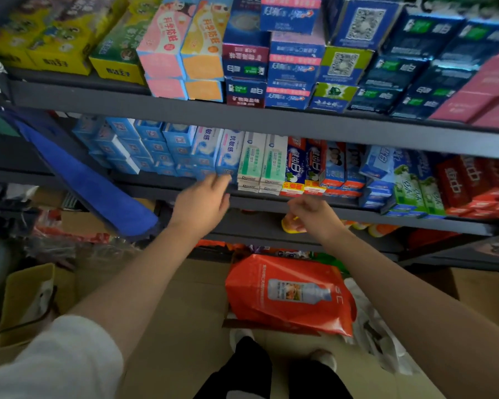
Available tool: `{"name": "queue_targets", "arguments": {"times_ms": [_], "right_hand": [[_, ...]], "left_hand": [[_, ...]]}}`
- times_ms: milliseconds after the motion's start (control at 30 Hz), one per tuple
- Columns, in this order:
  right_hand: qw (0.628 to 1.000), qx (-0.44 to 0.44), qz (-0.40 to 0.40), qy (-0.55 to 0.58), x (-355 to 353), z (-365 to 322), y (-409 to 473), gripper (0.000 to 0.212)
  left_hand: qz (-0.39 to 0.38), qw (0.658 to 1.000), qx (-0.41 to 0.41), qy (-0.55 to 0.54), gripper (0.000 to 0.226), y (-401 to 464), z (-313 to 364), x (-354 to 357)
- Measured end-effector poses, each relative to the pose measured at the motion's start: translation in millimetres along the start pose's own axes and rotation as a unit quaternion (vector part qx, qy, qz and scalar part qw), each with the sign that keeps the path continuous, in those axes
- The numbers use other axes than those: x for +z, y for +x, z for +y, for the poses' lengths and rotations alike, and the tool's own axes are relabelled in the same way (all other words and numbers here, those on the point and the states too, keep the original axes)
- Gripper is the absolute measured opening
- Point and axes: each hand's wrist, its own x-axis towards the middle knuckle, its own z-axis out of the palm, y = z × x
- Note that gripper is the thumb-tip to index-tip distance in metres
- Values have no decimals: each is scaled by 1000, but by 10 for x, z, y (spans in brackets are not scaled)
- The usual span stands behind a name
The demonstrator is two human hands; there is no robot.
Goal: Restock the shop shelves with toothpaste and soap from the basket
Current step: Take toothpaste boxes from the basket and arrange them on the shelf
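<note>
Rows of toothpaste boxes fill the middle shelf [271, 204]. My left hand [203, 201] reaches up with fingers apart, its fingertips touching the pale blue toothpaste boxes [228, 152] at the shelf's front edge. My right hand [311, 213] hovers in front of the shelf edge below the white and green boxes [264, 161], fingers curled loosely, with nothing visible in it. More toothpaste boxes [288, 64] are stacked on the upper shelf. No basket is in view.
A red printed bag [288, 295] stands on the floor below my hands. A blue cloth [92, 185] hangs at the left of the shelves. An open cardboard box [26, 295] sits on the floor at the left. Yellow and orange items [293, 226] lie on the lower shelf.
</note>
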Motion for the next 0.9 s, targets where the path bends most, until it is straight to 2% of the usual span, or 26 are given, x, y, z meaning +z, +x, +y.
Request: {"name": "queue_targets", "arguments": {"times_ms": [100, 233, 333, 500, 900], "right_hand": [[999, 13, 40, 10, -280, 219, -169, 13], [993, 40, 105, 43, -774, 632, -529, 13], [982, 52, 161, 88, -1191, 951, -883, 16], [956, 70, 251, 136, -1938, 1590, -1654, 12], [911, 111, 371, 145, -3805, 3208, -3451, 24]], "left_hand": [[-54, 994, 87, -37, 31, -100, 433, 75], [-144, 975, 158, -61, 28, -125, 1131, 249], [-183, 960, 204, -54, 29, -121, 1725, 345], [-204, 940, 260, -90, 24, -231, 2877, 468], [-267, 893, 318, -175, 22, -872, 5806, 954]]}}
